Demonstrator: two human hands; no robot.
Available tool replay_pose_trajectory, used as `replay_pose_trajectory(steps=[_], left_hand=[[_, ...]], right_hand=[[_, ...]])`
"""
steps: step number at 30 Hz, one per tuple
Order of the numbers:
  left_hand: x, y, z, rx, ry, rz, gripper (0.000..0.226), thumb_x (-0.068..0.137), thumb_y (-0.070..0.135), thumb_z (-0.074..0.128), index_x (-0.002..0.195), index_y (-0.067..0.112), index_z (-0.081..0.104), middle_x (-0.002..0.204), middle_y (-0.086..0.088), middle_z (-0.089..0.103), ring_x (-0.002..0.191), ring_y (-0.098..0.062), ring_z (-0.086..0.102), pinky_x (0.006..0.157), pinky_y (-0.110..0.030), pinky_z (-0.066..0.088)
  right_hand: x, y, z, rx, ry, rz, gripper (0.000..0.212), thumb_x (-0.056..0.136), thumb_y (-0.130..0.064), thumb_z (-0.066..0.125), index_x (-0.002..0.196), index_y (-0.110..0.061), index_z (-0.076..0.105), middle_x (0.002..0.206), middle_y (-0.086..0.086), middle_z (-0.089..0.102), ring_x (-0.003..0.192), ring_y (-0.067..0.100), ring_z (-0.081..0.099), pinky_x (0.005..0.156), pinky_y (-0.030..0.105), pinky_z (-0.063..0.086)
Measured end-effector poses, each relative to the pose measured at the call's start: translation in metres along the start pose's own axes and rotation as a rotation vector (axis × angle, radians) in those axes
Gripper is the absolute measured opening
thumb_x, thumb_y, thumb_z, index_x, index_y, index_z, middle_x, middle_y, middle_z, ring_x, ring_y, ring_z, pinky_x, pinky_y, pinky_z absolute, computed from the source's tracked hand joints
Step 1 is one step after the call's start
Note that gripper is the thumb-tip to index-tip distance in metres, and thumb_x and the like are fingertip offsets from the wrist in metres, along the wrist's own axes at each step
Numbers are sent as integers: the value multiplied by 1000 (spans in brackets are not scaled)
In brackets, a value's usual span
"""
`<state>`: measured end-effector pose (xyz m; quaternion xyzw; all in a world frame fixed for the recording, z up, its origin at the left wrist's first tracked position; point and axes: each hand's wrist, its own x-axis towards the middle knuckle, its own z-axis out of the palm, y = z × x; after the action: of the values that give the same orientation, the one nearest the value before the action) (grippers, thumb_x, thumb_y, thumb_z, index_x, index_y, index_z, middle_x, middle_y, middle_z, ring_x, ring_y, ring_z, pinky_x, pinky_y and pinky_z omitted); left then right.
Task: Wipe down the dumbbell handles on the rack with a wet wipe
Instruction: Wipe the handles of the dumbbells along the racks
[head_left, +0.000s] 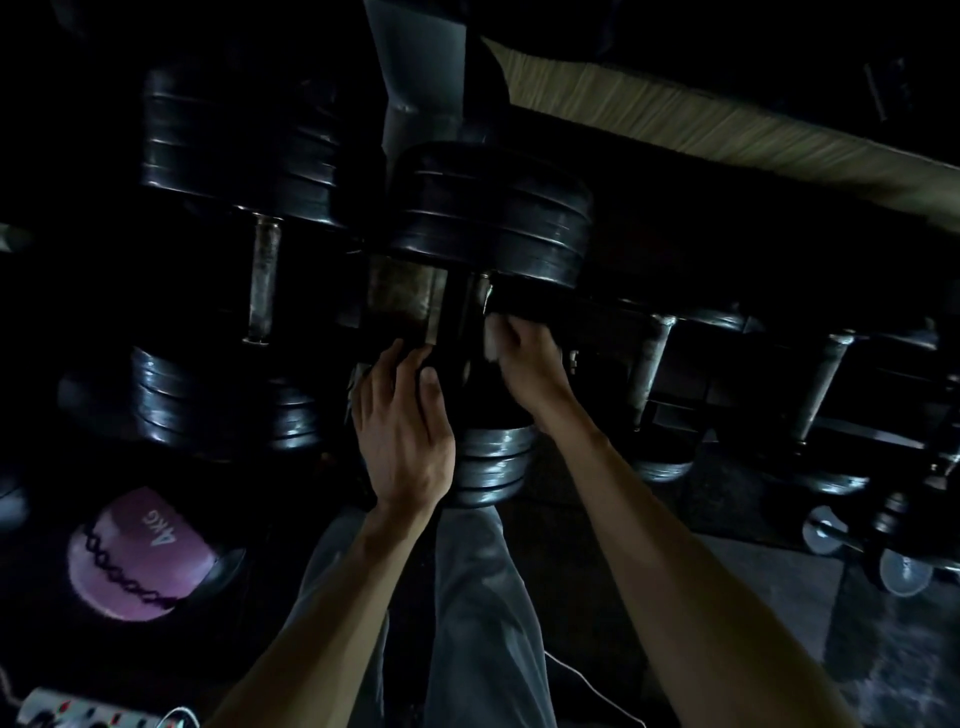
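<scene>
A big black dumbbell (488, 223) lies on the dark rack in the middle of the head view, its near plates (493, 467) between my wrists. My right hand (530, 364) grips a white wet wipe (493, 338) against its handle, of which only a short metal stub (480, 293) shows above my fingers. My left hand (402, 415) rests with straight fingers on the rack's upright bar (447, 312) beside the handle. Another dumbbell with a bare steel handle (262, 280) lies to the left. Two smaller dumbbell handles (649, 358) (826, 379) stand to the right.
A pink 4 kg medicine ball (137, 556) sits on the floor at the lower left, and a power strip (78, 712) lies near the bottom edge. A pale straw mat (701, 124) runs behind the rack. My grey trousers (483, 597) fill the space below.
</scene>
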<state>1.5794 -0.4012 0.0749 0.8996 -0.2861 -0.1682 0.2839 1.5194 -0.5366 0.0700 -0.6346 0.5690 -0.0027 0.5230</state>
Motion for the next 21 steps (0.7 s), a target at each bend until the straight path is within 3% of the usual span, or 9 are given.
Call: replay_pose_trajectory(steps=[3,6,9,11,14,16,18,21], left_hand=[[1,-1,1,16,12,11,49,106,37,28,128,14,65,140,-7,60,130,-25,54,111,-50,39],[0,-2,2,24,12,29,50,107,37,26,126,13,65,137,-7,61,126,-25,56,109,-50,40],[1,-4,2,23,3,23,51,106,38,25,127,15,65,135,-4,62,125,-23,56,107,-50,40],[1,-4,2,23,7,17,51,106,39,24,127,16,65,135,-3,62,125,-23,56,109,-51,39],[1,-2,3,33,17,28,50,107,39,25,126,15,65,133,-3,64,125,-23,57,112,-51,37],[1,-3,1,37,19,27,50,107,38,25,126,15,65,131,-3,65,124,-22,57,115,-43,34],[-1,-3,1,53,24,42,49,107,37,26,124,15,66,127,-1,66,120,-21,58,114,-33,29],[0,-4,1,53,39,53,46,107,35,27,121,15,66,123,-1,67,118,-21,58,113,-24,25]], right_hand=[[9,-25,6,87,181,-28,30,105,-25,43,83,-11,57,63,-9,50,59,10,51,54,23,32],[-3,-18,19,20,105,-21,29,105,-20,43,89,-5,62,67,-7,54,59,8,52,55,19,32],[-9,5,17,-111,-38,-21,29,103,-18,47,87,-4,66,78,7,65,75,21,61,66,22,35],[-2,7,12,-149,-31,-64,27,103,-17,49,91,-2,69,86,15,69,79,25,63,67,22,34],[11,-14,6,-33,146,-117,28,104,-17,47,94,0,66,76,6,65,65,12,54,58,20,34],[11,-22,11,-10,206,-133,28,104,-17,44,87,-2,61,66,-3,55,56,8,49,52,19,34],[3,-13,17,-50,139,-116,28,104,-16,44,84,-6,60,65,-5,54,55,5,49,50,15,35],[-10,12,17,-198,-111,-78,37,102,-14,46,67,-22,52,65,-6,56,65,13,55,62,25,36]])
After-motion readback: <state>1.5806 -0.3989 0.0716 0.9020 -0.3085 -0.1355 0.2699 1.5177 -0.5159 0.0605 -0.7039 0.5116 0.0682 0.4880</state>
